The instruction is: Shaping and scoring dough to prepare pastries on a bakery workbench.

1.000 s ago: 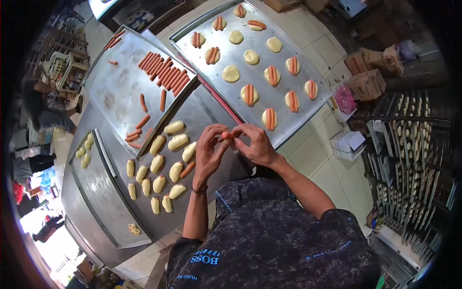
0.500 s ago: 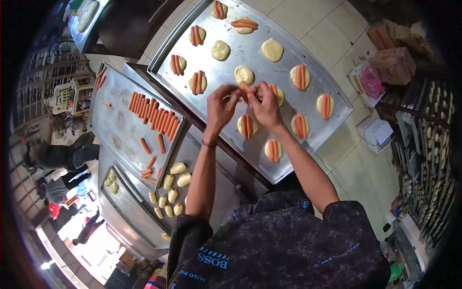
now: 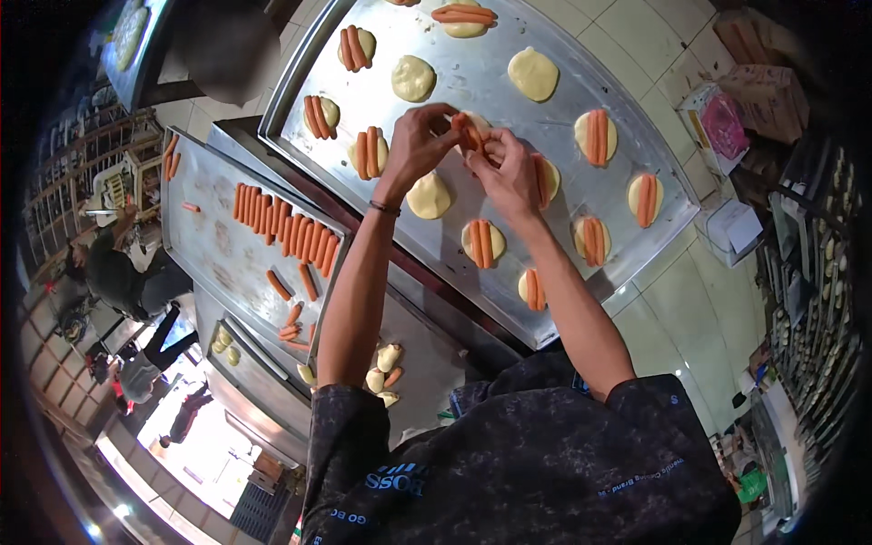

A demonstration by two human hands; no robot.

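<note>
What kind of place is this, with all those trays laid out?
Most likely a bakery's production kitchen. A large metal baking tray holds dough rounds topped with sausages, another tray holds rows of sausages, and tall tray racks stand alongside.

bright overhead light, tray glare, dark fisheye rim

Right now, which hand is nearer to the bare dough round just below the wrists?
Left. The left hand is just above the bare dough round, its wrist nearly over it. The right hand is off to that round's right, a bit farther. Both pinch the sausage pieces.
</note>
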